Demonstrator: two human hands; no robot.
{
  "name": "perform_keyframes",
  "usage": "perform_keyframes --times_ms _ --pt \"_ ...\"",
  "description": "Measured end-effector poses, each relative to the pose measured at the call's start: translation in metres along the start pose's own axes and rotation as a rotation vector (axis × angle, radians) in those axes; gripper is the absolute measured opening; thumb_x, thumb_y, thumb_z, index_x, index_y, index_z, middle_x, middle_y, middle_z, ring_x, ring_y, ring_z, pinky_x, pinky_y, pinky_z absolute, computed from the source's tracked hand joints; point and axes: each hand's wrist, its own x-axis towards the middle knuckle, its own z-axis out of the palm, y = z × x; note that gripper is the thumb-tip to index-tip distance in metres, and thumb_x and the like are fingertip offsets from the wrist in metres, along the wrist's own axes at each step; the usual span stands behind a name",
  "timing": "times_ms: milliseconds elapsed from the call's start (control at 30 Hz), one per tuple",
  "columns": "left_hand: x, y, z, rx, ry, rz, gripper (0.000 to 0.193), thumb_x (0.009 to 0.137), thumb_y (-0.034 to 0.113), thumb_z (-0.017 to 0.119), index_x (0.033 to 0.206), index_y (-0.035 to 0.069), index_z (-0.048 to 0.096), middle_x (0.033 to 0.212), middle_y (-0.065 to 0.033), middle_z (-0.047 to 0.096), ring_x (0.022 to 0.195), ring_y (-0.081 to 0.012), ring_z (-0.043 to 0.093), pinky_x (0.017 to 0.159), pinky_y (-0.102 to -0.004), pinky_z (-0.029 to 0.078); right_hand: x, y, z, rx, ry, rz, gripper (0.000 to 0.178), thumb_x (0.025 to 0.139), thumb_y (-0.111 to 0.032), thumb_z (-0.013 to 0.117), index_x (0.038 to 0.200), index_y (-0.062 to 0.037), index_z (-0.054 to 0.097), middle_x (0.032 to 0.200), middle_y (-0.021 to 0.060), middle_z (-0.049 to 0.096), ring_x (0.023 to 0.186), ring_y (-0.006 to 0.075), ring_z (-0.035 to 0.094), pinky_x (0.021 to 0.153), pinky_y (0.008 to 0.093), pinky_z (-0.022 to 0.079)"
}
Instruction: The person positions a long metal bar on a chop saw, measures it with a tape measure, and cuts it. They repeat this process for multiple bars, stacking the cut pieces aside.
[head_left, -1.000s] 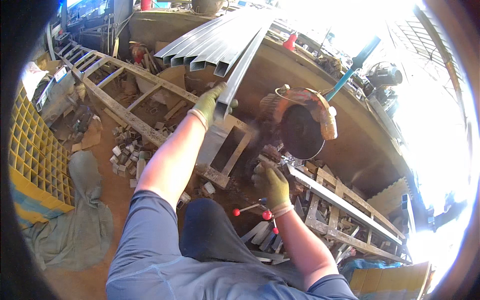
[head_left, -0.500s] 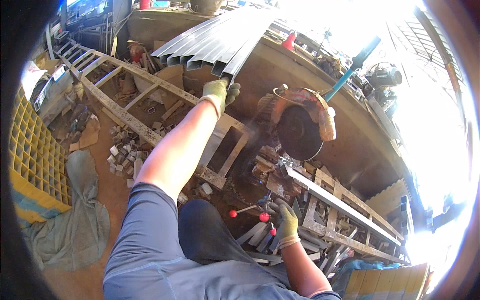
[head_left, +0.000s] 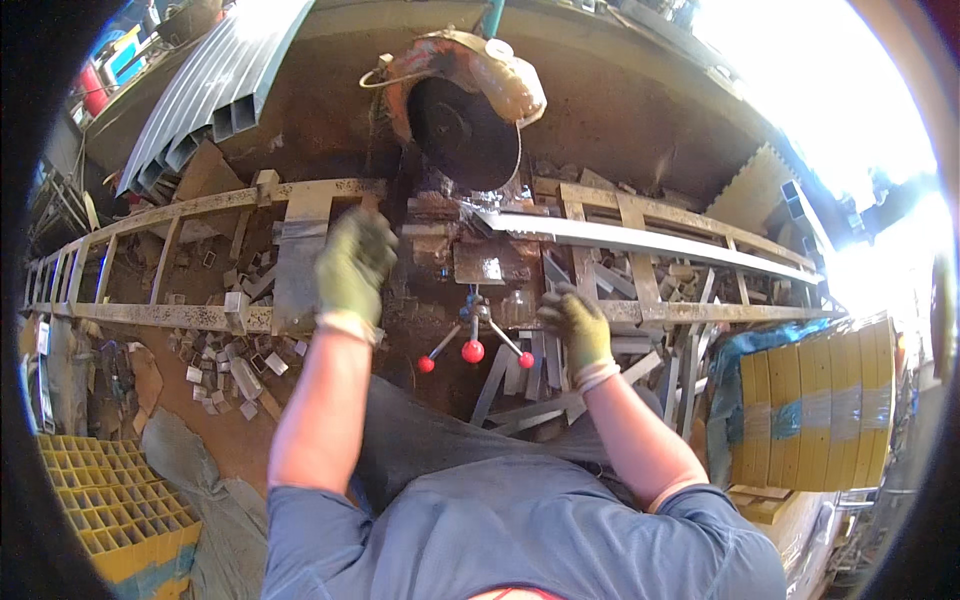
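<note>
My left hand (head_left: 355, 268), in a yellow-green work glove, hovers over the end of the left ladder-like metal frame (head_left: 190, 206). Its fingertips are dark and smeared, so whether they are closed cannot be made out. To the right, my gloved right hand (head_left: 580, 328) has its fingers loosely apart and nothing visible in them. It is beside a three-armed clamp handle with red ball knobs (head_left: 473, 351), not touching them. A silver square steel tube (head_left: 640, 238) lies from the vise under the cut-off saw (head_left: 465, 120) out along the right frame (head_left: 700, 311). The saw's dark disc is raised above the tube's end.
A bundle of square steel tubes (head_left: 215, 95) rests on the ledge at the far left. Short tube offcuts (head_left: 240, 370) litter the ground. Yellow stacked tubing (head_left: 115, 500) stands at the near left, and a wrapped yellow stack (head_left: 820, 405) at the right.
My left hand has come away from the tube bundle and moved toward the saw bench. The view has swung so the saw is ahead. My right hand has moved off the knobs.
</note>
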Motion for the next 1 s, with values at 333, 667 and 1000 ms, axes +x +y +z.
perform_keyframes --times_ms 333,667,1000 --pt "-0.045 -0.083 -0.001 0.788 -0.324 0.387 0.031 0.114 0.013 0.074 0.144 0.003 0.076 0.118 -0.0086 0.085 0.101 -0.0131 0.078 0.095 -0.0319 0.064 0.153 -0.016 -0.081 0.297 0.207 0.128 0.074 0.119 -0.047 0.059 0.179 -0.0099 0.037 0.183 0.0139 0.043 0.163 0.0356 0.05 0.128 0.0501 0.048" --pt "-0.022 -0.088 0.01 1.041 -0.363 0.665 0.032 0.113 0.013 0.075 0.142 0.0 0.076 0.121 -0.0108 0.086 0.108 -0.0139 0.08 0.098 -0.032 0.064 0.245 -0.014 -0.118 0.488 0.395 0.135 0.059 0.109 -0.055 0.073 0.148 -0.0104 0.073 0.146 0.0119 0.078 0.13 0.035 0.073 0.118 0.05 0.056" --pt "-0.039 -0.082 0.038 1.079 -0.479 0.955 0.035 0.104 -0.001 0.079 0.139 0.001 0.076 0.126 -0.0156 0.084 0.114 -0.0314 0.082 0.1 -0.0398 0.065 0.262 -0.025 -0.149 0.514 0.415 0.032 0.032 0.108 -0.038 0.074 0.124 -0.0106 0.08 0.12 0.0108 0.085 0.106 0.0294 0.083 0.093 0.0478 0.069"
